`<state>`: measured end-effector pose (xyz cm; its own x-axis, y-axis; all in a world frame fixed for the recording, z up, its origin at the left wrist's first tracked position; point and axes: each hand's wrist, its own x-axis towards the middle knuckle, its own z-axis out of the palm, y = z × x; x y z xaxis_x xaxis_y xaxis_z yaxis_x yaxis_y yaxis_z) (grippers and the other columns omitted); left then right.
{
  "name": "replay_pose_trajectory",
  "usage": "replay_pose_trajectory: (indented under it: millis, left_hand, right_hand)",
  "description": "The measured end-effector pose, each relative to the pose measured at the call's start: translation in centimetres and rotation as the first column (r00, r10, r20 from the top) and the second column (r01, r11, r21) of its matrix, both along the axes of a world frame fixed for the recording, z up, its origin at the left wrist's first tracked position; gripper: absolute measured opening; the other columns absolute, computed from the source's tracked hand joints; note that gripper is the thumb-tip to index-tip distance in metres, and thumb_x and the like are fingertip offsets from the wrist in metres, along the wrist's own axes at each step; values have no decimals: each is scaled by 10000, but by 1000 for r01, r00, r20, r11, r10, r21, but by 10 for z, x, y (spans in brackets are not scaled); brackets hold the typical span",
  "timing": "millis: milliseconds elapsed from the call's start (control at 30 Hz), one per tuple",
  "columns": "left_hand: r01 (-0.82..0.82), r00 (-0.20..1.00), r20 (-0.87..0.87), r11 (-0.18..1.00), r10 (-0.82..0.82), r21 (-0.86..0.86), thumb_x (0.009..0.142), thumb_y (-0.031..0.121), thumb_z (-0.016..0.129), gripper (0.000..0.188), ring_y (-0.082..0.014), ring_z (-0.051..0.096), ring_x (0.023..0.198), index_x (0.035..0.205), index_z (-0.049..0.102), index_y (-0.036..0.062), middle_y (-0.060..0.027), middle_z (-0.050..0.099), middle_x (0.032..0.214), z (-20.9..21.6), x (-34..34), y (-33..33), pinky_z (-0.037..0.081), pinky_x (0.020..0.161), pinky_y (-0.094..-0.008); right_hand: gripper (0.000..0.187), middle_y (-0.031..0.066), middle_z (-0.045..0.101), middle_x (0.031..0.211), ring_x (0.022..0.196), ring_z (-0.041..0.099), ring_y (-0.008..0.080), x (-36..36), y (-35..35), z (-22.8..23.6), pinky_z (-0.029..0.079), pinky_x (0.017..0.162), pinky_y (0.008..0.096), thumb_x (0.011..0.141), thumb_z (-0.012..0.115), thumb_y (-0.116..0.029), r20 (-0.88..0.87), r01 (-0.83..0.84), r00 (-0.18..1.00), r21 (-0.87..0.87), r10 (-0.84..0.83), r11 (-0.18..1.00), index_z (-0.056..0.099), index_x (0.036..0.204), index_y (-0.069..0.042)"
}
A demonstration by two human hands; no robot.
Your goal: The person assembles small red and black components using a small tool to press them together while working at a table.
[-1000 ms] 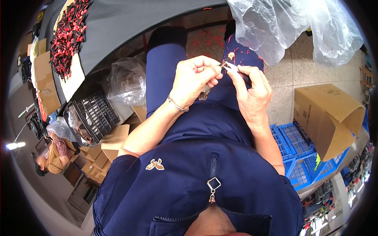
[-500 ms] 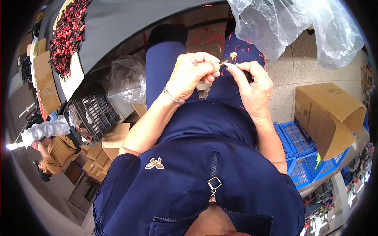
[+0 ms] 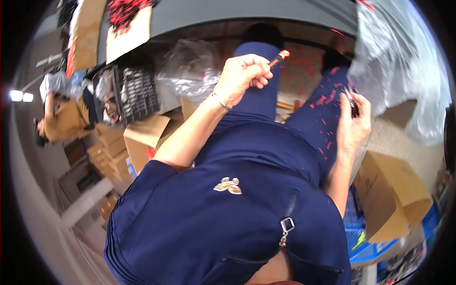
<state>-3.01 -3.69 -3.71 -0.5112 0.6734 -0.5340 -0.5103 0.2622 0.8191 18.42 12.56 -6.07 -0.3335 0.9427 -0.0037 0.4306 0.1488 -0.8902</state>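
Note:
My left hand (image 3: 243,78) is closed, pinching a small black-and-red strip (image 3: 280,57) whose orange-red end sticks out past the fingertips. Well apart from it, to the right, my right hand (image 3: 354,126) is wrapped round small snips (image 3: 350,95). Their pale pointed tip shows above the thumb, and the dark handle is mostly hidden in the palm. Red scraps (image 3: 327,99) lie scattered over my right trouser leg, below and beside the snips. On the table at the upper left, a pile of similar black-and-red pieces (image 3: 124,13) rests on a pale board (image 3: 130,38).
A dark tabletop (image 3: 209,10) spans the far side. Clear plastic sheeting (image 3: 399,66) hangs at the right, above an open cardboard box (image 3: 392,199) and blue crates (image 3: 358,237). At the left are a black crate (image 3: 138,92), cartons (image 3: 145,137) and another person (image 3: 71,114).
My hands have drawn apart: the right moved right with the snips, away from the strip in my left hand. The whole view has shifted, bringing the plastic sheeting closer to my right hand.

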Motion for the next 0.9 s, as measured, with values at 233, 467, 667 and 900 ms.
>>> replay_pose_trajectory:
  millis: [233,467,667,900]
  left_hand:
    - [-492,810,-455,852,370,-182,852,59,598,113,-91,598,596,923,644,-16,-88,671,785,-54,-90,-112,495,557,-205]
    - [-637,636,-769,606,64,-476,841,153,612,169,-177,674,723,935,684,33,-116,699,848,-132,-154,-192,533,678,-284]
    - [-365,744,-438,242,-504,-899,853,343,536,313,-318,640,956,954,699,95,-157,672,961,-179,-145,-235,503,844,-385]
    - [-255,708,-558,580,-433,-774,861,302,570,283,-296,665,802,959,690,65,-173,672,877,-137,-97,-214,512,735,-377]
  right_hand:
    - [260,53,673,833,756,634,175,-4,4,-29,485,713,307,809,718,-294,309,-120,947,101,84,988,634,958,-99]
    - [248,49,665,828,745,619,170,-16,3,-32,475,701,303,818,708,-291,387,-143,919,161,71,977,635,951,-94]
    - [272,55,679,830,771,633,157,-24,4,-33,481,740,298,825,707,-292,433,-153,899,170,65,974,631,966,-73]
    - [202,73,633,753,671,603,198,-22,10,-35,481,645,320,797,716,-247,376,-202,922,249,98,947,645,902,-89]
